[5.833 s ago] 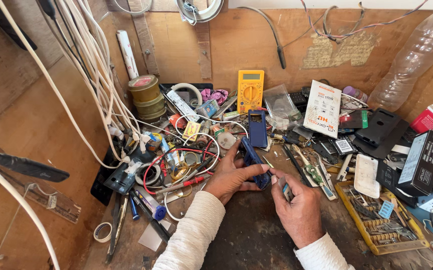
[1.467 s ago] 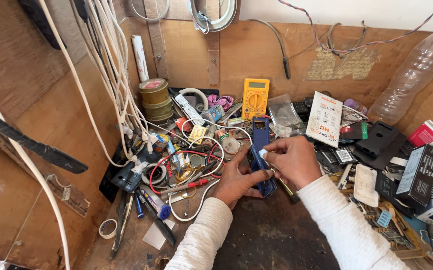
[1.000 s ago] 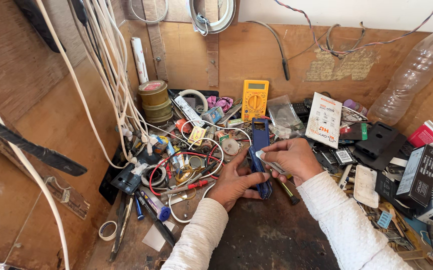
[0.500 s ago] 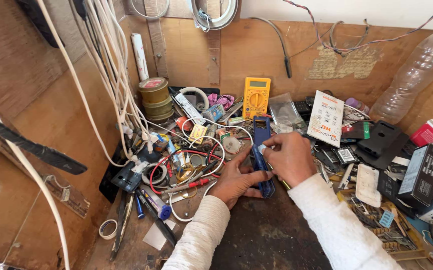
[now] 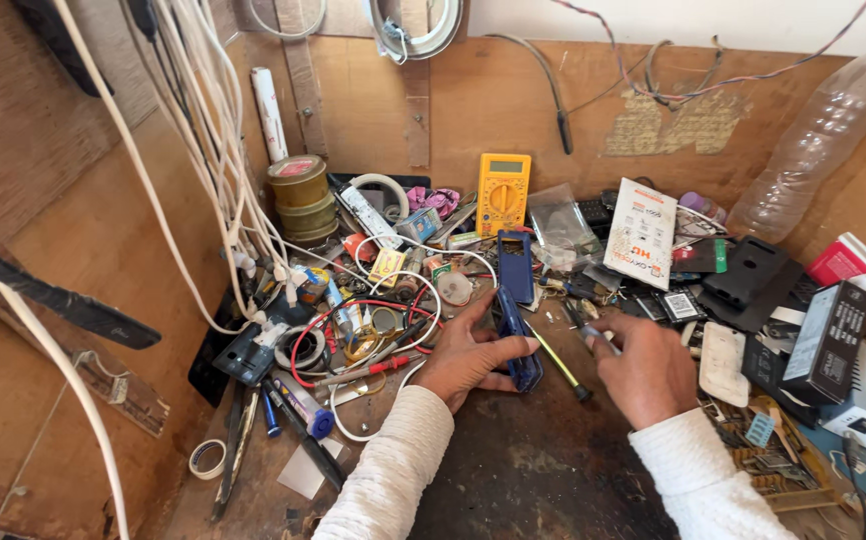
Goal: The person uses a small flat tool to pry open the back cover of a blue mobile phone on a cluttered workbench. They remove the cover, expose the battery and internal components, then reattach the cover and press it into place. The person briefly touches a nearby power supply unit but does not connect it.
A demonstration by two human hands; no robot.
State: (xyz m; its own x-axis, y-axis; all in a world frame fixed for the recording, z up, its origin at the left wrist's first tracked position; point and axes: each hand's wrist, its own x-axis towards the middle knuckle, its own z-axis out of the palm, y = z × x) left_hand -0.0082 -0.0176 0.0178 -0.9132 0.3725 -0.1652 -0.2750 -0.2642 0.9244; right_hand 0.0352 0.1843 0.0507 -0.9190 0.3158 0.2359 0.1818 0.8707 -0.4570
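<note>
My left hand (image 5: 465, 357) lies on the dark workbench and grips a blue phone body (image 5: 516, 338) that stands on its long edge, thumb along its near side. My right hand (image 5: 645, 372) hovers a little to the right of the phone body, apart from it. Its fingertips pinch a small grey piece (image 5: 594, 336). A thin screwdriver with a yellow-green shaft (image 5: 557, 362) lies on the bench between my two hands. A second blue phone shell (image 5: 515, 266) lies flat just behind.
A yellow multimeter (image 5: 503, 192) leans on the wooden back wall. Tape rolls (image 5: 299, 196), white cables (image 5: 208, 160) and red wire (image 5: 353, 318) crowd the left. On the right are a white packet (image 5: 643, 232), a plastic bottle (image 5: 813, 140) and black boxes (image 5: 825, 340).
My right hand has pulled away from the top of the blue phone body, moving right and toward me. My left hand still holds the phone body in place.
</note>
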